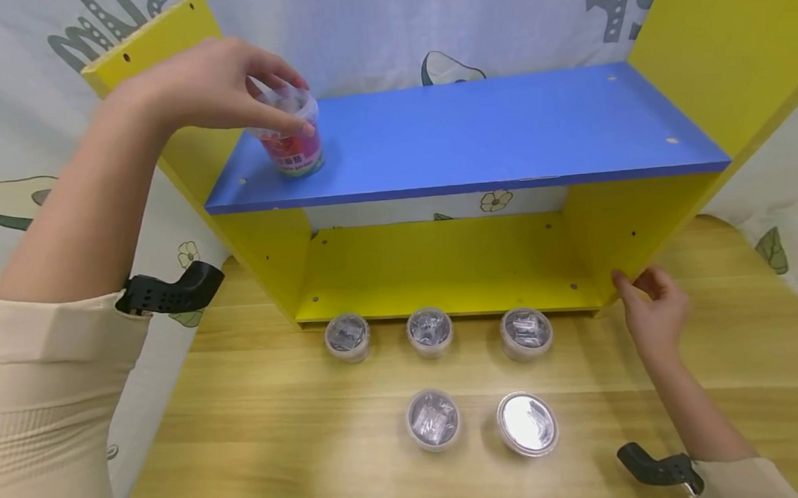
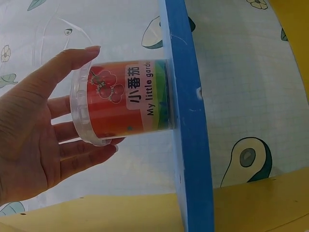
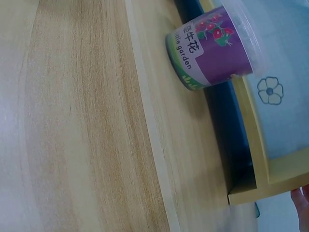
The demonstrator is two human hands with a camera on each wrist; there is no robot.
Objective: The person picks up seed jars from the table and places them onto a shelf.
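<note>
My left hand (image 1: 228,85) holds a clear plastic cup (image 1: 292,153) by its upper rim, thumb on one side and fingers on the other. The cup has a red tomato label reading "My little garden" and stands on the left end of the blue shelf board (image 1: 467,132). In the left wrist view the cup's base (image 2: 166,96) meets the board. My right hand (image 1: 656,314) grips the front edge of the yellow side panel (image 1: 641,221) low on the right. Only its fingertips (image 3: 300,200) show in the right wrist view.
Several lidded cups stand on the wooden table (image 1: 259,422) before the shelf unit, among them a front-right cup (image 1: 528,424) and a back-left cup (image 1: 348,337). A purple-labelled cup (image 3: 217,48) shows in the right wrist view. A patterned cloth (image 1: 374,25) hangs behind.
</note>
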